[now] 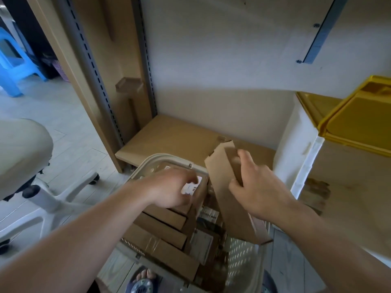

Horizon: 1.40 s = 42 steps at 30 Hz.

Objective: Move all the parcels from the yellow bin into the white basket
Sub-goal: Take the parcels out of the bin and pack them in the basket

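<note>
Parcels: the long flat brown cardboard parcel, clamped in the right grip, slanted lengthwise over the white basket's right edge, the left grip pinching a labelled one.

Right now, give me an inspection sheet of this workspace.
Surface: pale floor; the white basket stands on it.
Job's things: basket packed with brown parcels; yellow bin on the shelf at right, contents hidden.
Clutter: nothing seen.
Hands: left hand grips a labelled parcel in the basket; right hand holds a long flat parcel, tilted over the basket.
Cables: nothing seen.
Surroundings: office chair at left, blue stool behind, cardboard sheets against the wall.
</note>
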Available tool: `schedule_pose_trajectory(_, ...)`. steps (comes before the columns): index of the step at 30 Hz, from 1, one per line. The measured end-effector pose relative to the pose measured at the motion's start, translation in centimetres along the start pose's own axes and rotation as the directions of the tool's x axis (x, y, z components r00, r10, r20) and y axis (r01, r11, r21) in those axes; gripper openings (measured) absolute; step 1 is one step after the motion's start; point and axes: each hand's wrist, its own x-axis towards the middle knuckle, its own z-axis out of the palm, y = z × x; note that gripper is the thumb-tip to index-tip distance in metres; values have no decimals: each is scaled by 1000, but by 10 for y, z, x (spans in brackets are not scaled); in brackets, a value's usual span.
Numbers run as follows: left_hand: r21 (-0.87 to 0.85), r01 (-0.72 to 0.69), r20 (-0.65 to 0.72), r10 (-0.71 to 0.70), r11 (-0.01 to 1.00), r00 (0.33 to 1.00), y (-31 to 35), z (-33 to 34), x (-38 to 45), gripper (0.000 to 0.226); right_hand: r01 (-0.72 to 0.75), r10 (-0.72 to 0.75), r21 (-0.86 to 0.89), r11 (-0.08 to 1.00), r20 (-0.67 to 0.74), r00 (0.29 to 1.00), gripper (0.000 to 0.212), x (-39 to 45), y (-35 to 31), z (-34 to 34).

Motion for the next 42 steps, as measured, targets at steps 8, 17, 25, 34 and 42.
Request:
schedule_pose_trajectory(8, 209, 102, 295, -162, 973, 942, -8, 19, 9, 47, -92, 81, 73, 993, 147, 986, 69, 15, 8, 45)
schedule_pose_trajectory(17, 242, 45, 308, -120, 969, 944, -14, 25, 18, 44, -113, 73, 385, 916, 119, 990, 30, 27, -3, 109)
schedule_pose_trajectory(25, 216, 34, 293, -98, 976, 951, -20, 16, 7, 66, -181, 148, 369, 912, 117, 982, 18, 35, -4, 103)
schedule_pose_trajectory(34, 232, -32, 275, -33, 972, 961, 3, 13, -8, 66, -231, 10, 353, 907, 529, 848, 111, 31, 1, 101)
schedule_pose_trajectory(42, 169, -2, 227, -37, 986, 973, 10, 6, -3, 55, -170, -44, 493, 853, 393, 919, 151, 27, 14, 115)
